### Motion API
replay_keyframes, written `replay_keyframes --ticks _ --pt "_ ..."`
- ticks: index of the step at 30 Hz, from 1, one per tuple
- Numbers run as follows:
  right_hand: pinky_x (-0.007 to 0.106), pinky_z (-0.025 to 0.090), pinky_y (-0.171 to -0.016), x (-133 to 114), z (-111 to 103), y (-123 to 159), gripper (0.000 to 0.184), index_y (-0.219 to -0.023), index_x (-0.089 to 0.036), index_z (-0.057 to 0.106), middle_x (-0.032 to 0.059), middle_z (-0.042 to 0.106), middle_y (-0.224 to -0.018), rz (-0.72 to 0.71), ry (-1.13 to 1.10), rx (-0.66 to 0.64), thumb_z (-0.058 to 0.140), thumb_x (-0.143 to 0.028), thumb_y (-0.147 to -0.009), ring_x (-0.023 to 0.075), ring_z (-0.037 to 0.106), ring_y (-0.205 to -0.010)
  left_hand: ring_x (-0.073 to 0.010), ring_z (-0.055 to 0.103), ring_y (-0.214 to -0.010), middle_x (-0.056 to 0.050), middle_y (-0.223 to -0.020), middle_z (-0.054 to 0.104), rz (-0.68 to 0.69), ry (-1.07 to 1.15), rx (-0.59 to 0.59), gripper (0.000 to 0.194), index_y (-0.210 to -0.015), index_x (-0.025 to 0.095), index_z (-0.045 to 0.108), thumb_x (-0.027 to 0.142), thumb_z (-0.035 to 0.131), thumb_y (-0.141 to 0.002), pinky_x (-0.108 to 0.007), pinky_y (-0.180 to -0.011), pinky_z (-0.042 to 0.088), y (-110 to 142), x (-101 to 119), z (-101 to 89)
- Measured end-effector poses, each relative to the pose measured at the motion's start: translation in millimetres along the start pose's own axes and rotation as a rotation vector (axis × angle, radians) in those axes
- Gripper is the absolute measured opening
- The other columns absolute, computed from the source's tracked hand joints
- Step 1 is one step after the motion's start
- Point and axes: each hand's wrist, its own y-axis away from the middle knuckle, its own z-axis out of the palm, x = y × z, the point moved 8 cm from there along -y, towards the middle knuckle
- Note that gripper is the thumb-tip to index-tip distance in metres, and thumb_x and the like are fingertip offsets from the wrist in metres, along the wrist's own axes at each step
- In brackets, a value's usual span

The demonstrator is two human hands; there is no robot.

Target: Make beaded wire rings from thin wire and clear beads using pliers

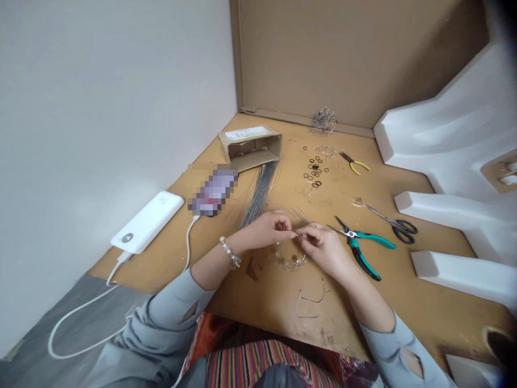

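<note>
The brown tabletop (pixel 258 291) spreads widest across my view, white foam packing (pixel 440 210) along its right edge. On it lie an open cardboard box (pixel 252 148) near the back and a white power bank (pixel 147 222) on the left, cabled to a phone (pixel 214 191). A bundle of thin wires (pixel 260 191) runs from the box toward the left hand (pixel 278 227). Right of the right hand (pixel 317 242) sit 2 pliers, the green-handled pair (pixel 357 245) spread open and the yellow-handled pair (pixel 353 163) smaller, plus 1 pair of scissors (pixel 393 222). Both hands are pinched narrow, fingertips nearly meeting on a beaded wire loop (pixel 291 265), which hangs just below them above the tabletop. Small dark rings (pixel 316 171) are scattered beyond.
</note>
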Motion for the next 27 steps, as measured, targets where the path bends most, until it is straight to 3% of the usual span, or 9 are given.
replay_keyframes --ticks 4,9,14,27 --pt "0.027 0.044 -0.065 4.0 -3.8 -1.8 0.019 -0.085 -0.02 0.071 0.0039 0.063 -0.076 -0.007 -0.051 0.026 0.052 -0.021 -0.081 0.0139 0.057 -0.068 -0.0104 0.054 -0.077 -0.006 -0.097 0.063 0.004 0.318 -0.062 0.022 -0.071 0.013 0.059 0.033 0.063 -0.076 -0.025 -0.07 0.041 -2.3 1.0 7.2" --pt "0.026 0.043 -0.059 12.8 -7.8 -2.8 0.018 -0.09 -0.019 0.07 0.0017 0.06 -0.071 0.025 -0.115 0.058 0.056 -0.025 -0.079 0.0126 0.054 -0.061 -0.0123 0.057 -0.086 -0.007 -0.105 0.065 -0.018 0.451 -0.125 0.019 -0.078 0.013 0.063 0.032 0.065 -0.077 -0.026 -0.076 0.041 -0.2 0.7 6.8" --pt "0.025 0.043 -0.059 9.4 -8.9 -2.3 0.018 -0.09 -0.02 0.069 0.0021 0.06 -0.074 0.016 -0.129 0.048 0.055 -0.026 -0.08 0.0125 0.055 -0.064 -0.0136 0.058 -0.092 -0.007 -0.105 0.066 -0.004 0.464 -0.15 0.015 -0.081 0.013 0.064 0.028 0.066 -0.077 -0.028 -0.082 0.041 1.4 3.6 4.0" --pt "0.026 0.043 -0.06 1.0 -8.8 -0.6 0.018 -0.089 -0.02 0.07 0.0027 0.062 -0.075 -0.007 -0.083 0.042 0.053 -0.024 -0.082 0.0126 0.056 -0.064 -0.0074 0.049 -0.065 -0.004 -0.09 0.064 -0.004 0.407 -0.103 0.021 -0.085 0.014 0.064 0.034 0.064 -0.079 -0.022 -0.061 0.038 1.1 -0.6 3.9"
